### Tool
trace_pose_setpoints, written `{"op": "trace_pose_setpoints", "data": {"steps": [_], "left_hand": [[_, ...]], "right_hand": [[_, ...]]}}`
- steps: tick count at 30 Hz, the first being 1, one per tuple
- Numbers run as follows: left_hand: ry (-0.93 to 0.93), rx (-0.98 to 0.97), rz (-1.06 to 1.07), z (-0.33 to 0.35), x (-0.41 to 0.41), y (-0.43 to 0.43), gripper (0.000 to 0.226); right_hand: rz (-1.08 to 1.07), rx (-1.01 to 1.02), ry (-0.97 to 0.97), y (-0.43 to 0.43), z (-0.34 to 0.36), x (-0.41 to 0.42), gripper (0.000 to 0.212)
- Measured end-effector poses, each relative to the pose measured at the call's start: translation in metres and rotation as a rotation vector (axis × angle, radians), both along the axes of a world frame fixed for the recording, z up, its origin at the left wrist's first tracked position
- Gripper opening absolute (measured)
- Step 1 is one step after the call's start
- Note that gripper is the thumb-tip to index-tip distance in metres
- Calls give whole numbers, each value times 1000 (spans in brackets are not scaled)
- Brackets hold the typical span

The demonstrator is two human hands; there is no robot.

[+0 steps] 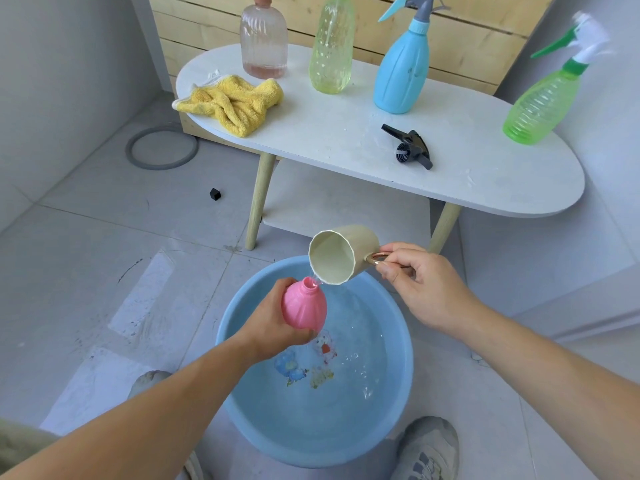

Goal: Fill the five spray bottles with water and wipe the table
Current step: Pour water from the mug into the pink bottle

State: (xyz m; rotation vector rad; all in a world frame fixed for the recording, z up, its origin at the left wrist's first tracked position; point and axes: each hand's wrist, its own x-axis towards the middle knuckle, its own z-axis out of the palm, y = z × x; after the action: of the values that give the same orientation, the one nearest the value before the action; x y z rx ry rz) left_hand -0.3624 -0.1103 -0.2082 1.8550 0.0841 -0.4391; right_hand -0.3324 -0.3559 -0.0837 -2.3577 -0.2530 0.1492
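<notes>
My left hand [268, 322] grips a pink bottle [304, 304] without its spray head, held over the blue basin [403, 341] of water. My right hand [420, 282] holds a cream cup [341, 252] by its handle, tipped so water runs into the bottle's neck. On the white table [346, 133] stand a clear pink bottle [264, 38], a yellow-green bottle [331, 46], a blue spray bottle [403, 69] and a green spray bottle [543, 98]. A black spray head [412, 147] lies loose on the table, and a yellow cloth [230, 102] sits at its left end.
The table has wooden legs and a lower shelf [343, 202]. A grey ring [162, 147] and a small black cap [215, 194] lie on the tiled floor to the left. My shoes [427, 448] flank the basin. A wooden panel wall stands behind the table.
</notes>
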Motion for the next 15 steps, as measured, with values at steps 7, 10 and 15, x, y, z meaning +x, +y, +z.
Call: {"op": "trace_pose_setpoints", "data": {"steps": [7,10,15], "left_hand": [[-1,9,1,-1,0,0,84],[8,5,-2,-1,0,-1,84],[10,14,-2,0,-1,-1,86]], "right_hand": [[37,-20,-54,-2,-1,2,18],[47,-33,-66,-1,1,1,19],[66,-57,-89,0,4,-1,19]]}}
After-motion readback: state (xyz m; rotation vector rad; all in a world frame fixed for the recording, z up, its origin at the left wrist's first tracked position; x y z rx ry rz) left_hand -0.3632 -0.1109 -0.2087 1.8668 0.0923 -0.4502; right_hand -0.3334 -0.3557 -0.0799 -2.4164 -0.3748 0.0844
